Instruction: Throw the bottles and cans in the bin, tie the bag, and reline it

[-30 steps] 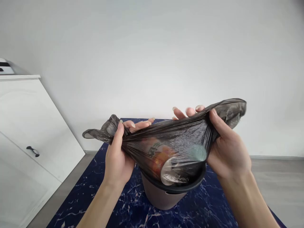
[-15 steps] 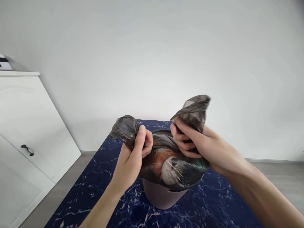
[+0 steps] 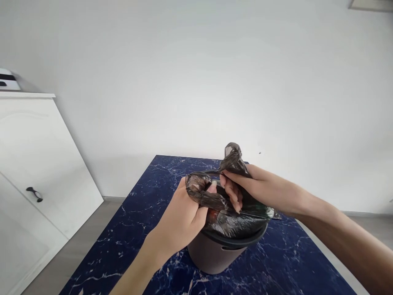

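Observation:
A filled dark see-through garbage bag (image 3: 229, 223) sits in the mouth of a grey-brown trash bin (image 3: 211, 256). My left hand (image 3: 186, 213) is closed on one gathered end of the bag, which loops over the thumb and fingers. Across from it, my right hand (image 3: 239, 184) grips another twisted end, its tip sticking up above the fingers. Both hands are over the bin's rim, close together. Reddish contents show faintly through the plastic; the rest is hidden by the hands and folds.
The bin stands on a dark blue marbled table (image 3: 132, 223). To the left is a white cabinet (image 3: 39, 155) with a black handle (image 3: 34, 194); a white and black object (image 3: 8, 80) lies on its top. A pale wall (image 3: 196, 82) rises behind the table.
My hands have come closer together and lower, the left moving right. The bag ends are now twisted near each other, and the bag sits lower in the bin, with more rim showing.

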A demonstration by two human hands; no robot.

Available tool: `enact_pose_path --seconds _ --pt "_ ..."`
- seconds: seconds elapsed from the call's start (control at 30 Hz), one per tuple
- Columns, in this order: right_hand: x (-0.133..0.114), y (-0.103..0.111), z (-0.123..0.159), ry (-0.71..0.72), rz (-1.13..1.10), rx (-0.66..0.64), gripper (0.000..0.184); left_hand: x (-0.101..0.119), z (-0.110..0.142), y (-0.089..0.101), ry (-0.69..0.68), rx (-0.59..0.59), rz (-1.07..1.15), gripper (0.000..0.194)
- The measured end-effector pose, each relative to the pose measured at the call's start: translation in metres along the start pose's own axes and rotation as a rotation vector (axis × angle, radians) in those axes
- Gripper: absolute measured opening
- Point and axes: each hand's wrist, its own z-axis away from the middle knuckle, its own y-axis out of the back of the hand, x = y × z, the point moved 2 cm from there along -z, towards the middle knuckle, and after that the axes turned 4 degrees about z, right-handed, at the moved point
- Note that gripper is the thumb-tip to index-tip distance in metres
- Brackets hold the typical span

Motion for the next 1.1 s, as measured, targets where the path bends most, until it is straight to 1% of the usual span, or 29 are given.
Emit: enact_pose_path --seconds 0.07,0.17,0.2,0.27,0.33,0.4,0.47,0.57,0.63,0.7,0.73,0.83,0.87,0.9,0.97,1.03,1.1 --pt "-0.005 0.001 0.002 -0.017 -0.088 -0.029 0.052 0.001 0.0 0.002 0.019 -0.027 -0.016 0.03" --pt "-0.008 0.002 0.0 -0.042 -0.299 -0.099 0.048 0.005 0.0 0.005 0.034 -0.024 0.04 0.032" --pt "-0.008 0.002 -0.001 -0.062 -0.37 -0.101 0.047 0.007 0.0 0.005 0.048 -0.032 0.073 0.034" --pt "-0.008 0.0 -0.005 -0.119 -0.441 -0.052 0.043 0.008 0.0 0.004 0.085 -0.064 0.132 0.038" --pt "-0.009 -0.002 -0.009 -0.166 -0.424 0.028 0.04 0.007 0.0 0.002 0.105 -0.076 0.169 0.039" --pt "-0.012 -0.005 -0.011 -0.21 -0.409 0.075 0.036 0.005 0.0 0.002 0.108 -0.051 0.205 0.036" --pt "-0.016 -0.007 -0.01 -0.23 -0.426 0.091 0.032 0.004 0.0 0.003 0.118 -0.019 0.262 0.034" --pt "-0.02 -0.008 -0.007 -0.209 -0.411 0.061 0.038 0.003 -0.001 0.008 0.12 0.048 0.319 0.039" --pt "-0.021 -0.008 -0.005 -0.219 -0.353 0.037 0.038 0.003 0.0 0.014 0.08 0.116 0.279 0.039" --pt "-0.021 -0.009 -0.004 -0.235 -0.297 0.017 0.036 0.002 0.001 0.021 0.038 0.167 0.19 0.035" --pt "-0.021 -0.01 -0.004 -0.233 -0.266 0.004 0.037 0.001 0.002 0.025 0.024 0.187 0.136 0.032" --pt "-0.023 -0.011 -0.006 -0.179 -0.129 -0.02 0.05 -0.002 0.004 0.038 0.006 0.28 -0.033 0.025" --pt "-0.023 -0.011 -0.007 -0.156 -0.091 -0.021 0.055 -0.002 0.005 0.043 0.013 0.292 -0.07 0.025" --pt "-0.023 -0.01 -0.008 -0.135 -0.069 -0.022 0.059 -0.002 0.006 0.047 0.031 0.289 -0.086 0.029" --pt "-0.022 -0.009 -0.01 -0.097 -0.086 -0.045 0.062 0.0 0.007 0.053 0.106 0.233 -0.05 0.039" --pt "-0.02 -0.009 -0.012 -0.08 -0.171 -0.07 0.058 0.003 0.009 0.057 0.203 0.165 0.038 0.049" --pt "-0.018 -0.008 -0.014 -0.092 -0.224 -0.027 0.051 0.006 0.011 0.059 0.282 0.109 0.137 0.052"
